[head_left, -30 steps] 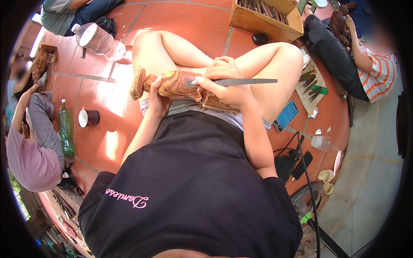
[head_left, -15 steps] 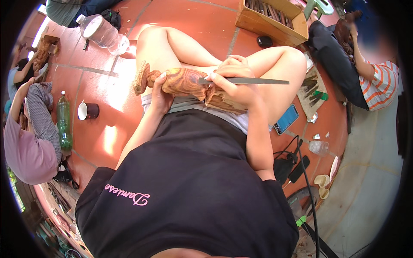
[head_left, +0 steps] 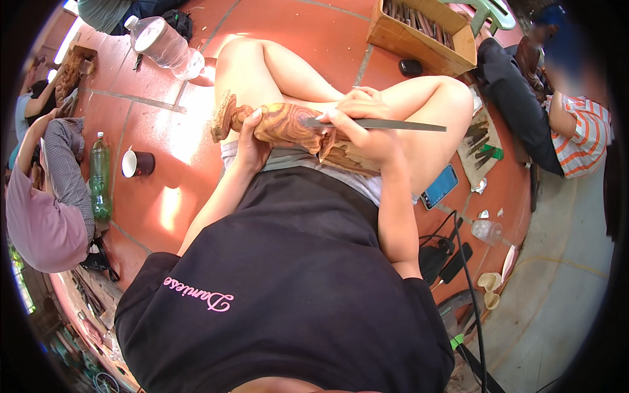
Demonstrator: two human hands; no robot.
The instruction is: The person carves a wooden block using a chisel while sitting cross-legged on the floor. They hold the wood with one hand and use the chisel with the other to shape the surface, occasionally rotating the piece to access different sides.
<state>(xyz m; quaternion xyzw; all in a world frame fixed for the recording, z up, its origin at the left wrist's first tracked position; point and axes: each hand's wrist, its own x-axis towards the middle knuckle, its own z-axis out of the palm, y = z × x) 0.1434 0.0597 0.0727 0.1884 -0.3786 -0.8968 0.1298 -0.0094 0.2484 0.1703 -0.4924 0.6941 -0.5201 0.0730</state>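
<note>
Across my lap lies a carved wooden piece (head_left: 286, 123) with swirling brown grain and a flared, rough base at its left end. My left hand (head_left: 251, 145) is closed around its narrower left part, thumb on top. In my right hand (head_left: 368, 126) is a flat grey metal file (head_left: 409, 124), gripped between thumb and fingers. The file's near end touches the middle of the carving, and its long end sticks out to the right over my thigh. Part of the carving's right end is hidden under my right hand.
A cardboard box (head_left: 452, 60) of tools stands ahead right. Beyond my right knee, a cloth (head_left: 473, 160) bears several tools, with a phone (head_left: 439, 187) nearby. At left are a large clear bottle (head_left: 171, 51), a green bottle (head_left: 99, 177) and a cup (head_left: 139, 164). Co-workers sit either side.
The whole view has shifted slightly right. My hands keep the same hold on the carving and the file, with little visible movement. The co-worker at right has moved an arm.
</note>
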